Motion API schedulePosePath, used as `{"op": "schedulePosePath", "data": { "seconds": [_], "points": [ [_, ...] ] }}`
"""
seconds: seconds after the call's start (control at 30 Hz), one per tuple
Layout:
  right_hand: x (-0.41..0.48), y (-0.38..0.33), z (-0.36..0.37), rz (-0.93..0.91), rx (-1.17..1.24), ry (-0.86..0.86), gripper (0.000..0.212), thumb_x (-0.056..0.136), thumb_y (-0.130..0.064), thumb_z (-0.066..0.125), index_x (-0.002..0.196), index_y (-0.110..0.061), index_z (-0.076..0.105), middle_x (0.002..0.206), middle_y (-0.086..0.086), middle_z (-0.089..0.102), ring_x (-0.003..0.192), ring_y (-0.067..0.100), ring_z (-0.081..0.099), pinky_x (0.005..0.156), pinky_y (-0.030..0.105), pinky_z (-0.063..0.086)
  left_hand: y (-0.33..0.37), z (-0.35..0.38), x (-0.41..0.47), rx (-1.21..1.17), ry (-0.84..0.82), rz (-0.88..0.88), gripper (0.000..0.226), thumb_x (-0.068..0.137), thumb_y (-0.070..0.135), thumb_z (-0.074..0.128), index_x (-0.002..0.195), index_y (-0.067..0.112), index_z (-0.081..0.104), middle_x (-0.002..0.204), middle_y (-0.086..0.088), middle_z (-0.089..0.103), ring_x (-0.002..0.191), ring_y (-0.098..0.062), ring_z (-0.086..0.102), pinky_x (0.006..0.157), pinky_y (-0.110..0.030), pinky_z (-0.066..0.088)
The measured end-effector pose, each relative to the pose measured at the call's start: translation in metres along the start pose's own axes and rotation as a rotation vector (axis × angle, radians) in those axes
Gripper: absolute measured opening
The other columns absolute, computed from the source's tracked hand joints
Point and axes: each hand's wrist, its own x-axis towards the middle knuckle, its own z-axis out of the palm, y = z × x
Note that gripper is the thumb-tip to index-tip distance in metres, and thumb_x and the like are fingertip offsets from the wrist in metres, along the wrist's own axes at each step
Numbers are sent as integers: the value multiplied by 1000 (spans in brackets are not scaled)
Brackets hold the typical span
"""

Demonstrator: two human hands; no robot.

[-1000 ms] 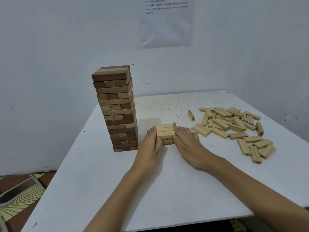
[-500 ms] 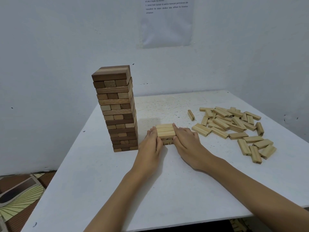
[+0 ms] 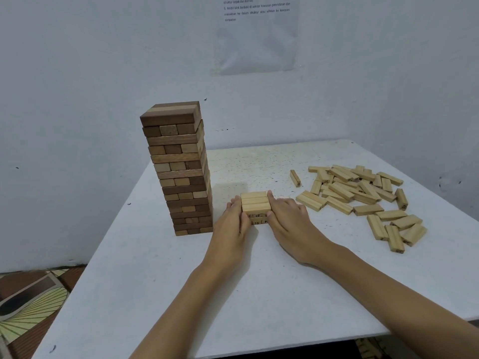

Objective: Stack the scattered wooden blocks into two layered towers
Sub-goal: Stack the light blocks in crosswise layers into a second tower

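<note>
- Stack of pale blocks (image 3: 255,203): low, mid-table, just right of tall brown tower (image 3: 181,172), not touching.
- Left hand (image 3: 232,224) and right hand (image 3: 287,218): fingers straight, pressed flat on its opposite sides, gripping nothing.
- Hands hide lower layers' ends; printed numbers show between thumbs.
- Loose pale blocks (image 3: 363,195) heaped far right, well apart.
- White table (image 3: 155,281); paper sheet (image 3: 256,35) on wall (image 3: 77,73).

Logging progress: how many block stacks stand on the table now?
2. A tall brown tower stands on the left; a low pale stack sits right of it, between the left hand and right hand. None looks hidden.
</note>
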Motion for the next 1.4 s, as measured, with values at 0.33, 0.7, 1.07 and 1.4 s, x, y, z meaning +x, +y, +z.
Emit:
{"op": "schedulePosePath", "data": {
  "seconds": [0.33,0.7,1.07,1.4],
  "points": [
    [-9,1,-20,17,389,267,35,102,-21,37,135,-24,51,128,-13,51,119,5,46,103,28,37,21,3,-3,207,294,298,47,95,32,31,137,17,45,127,19,43,124,4,35,102,-13,22],
    [-24,36,-55,116,434,393,25,89,-3,54,92,-25,66,95,-12,66,78,2,59,66,10,43,67,42,18,168,67,372,24,98,21,45,119,19,57,115,14,57,111,-1,47,98,-21,34],
    [6,110,-79,337,85,387,24,89,-20,66,110,-10,68,102,3,66,93,14,58,84,32,50,66,104,102,-10,-12,142,19,88,8,55,104,13,63,105,2,65,100,-13,59,92,-35,48],
    [26,132,-95,373,175,282,19,90,-24,66,100,-9,70,69,-4,62,67,10,59,61,12,44,64,135,162,62,2,31,28,86,21,65,110,10,58,109,-8,57,99,-19,54,80,-26,43]
  ]
}}
